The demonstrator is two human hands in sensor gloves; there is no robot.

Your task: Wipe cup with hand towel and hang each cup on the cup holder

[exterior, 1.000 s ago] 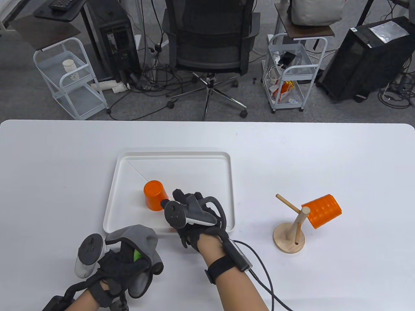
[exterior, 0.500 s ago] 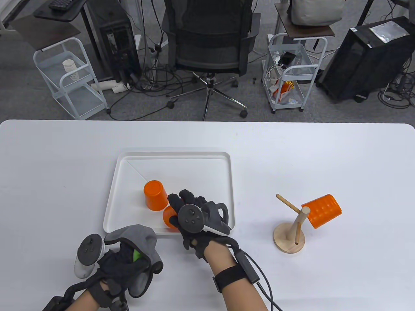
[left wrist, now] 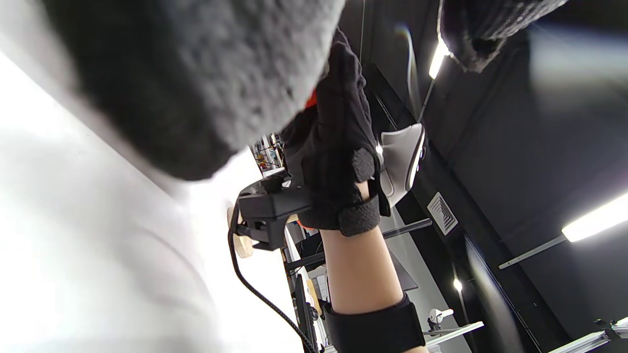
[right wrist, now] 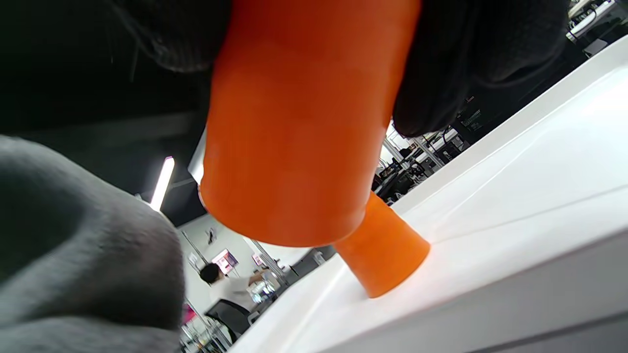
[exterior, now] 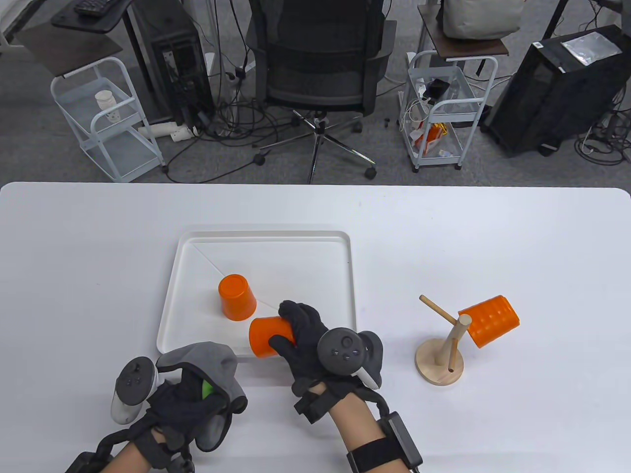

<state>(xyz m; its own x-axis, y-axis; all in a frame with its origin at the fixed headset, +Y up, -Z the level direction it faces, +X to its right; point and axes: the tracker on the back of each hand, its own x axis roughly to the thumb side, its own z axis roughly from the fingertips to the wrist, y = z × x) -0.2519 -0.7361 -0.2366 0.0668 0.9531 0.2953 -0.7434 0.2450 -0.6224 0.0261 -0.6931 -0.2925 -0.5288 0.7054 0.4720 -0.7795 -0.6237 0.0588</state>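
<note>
We see the white tray (exterior: 340,256) at table centre. Our right hand (exterior: 308,345) grips an orange cup (exterior: 263,336) over its 6 o'clock rim. Our left hand (exterior: 187,399), at 7 o'clock, clutches the grey towel (exterior: 209,357). The cup holder (exterior: 440,359) stands at 3 o'clock, another cup (exterior: 490,320) hung on it.

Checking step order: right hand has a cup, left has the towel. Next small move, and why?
Probably bring the held cup leftward to the grey towel in the left hand and wipe it: the right hand grips it, lifted above the tray.
</note>
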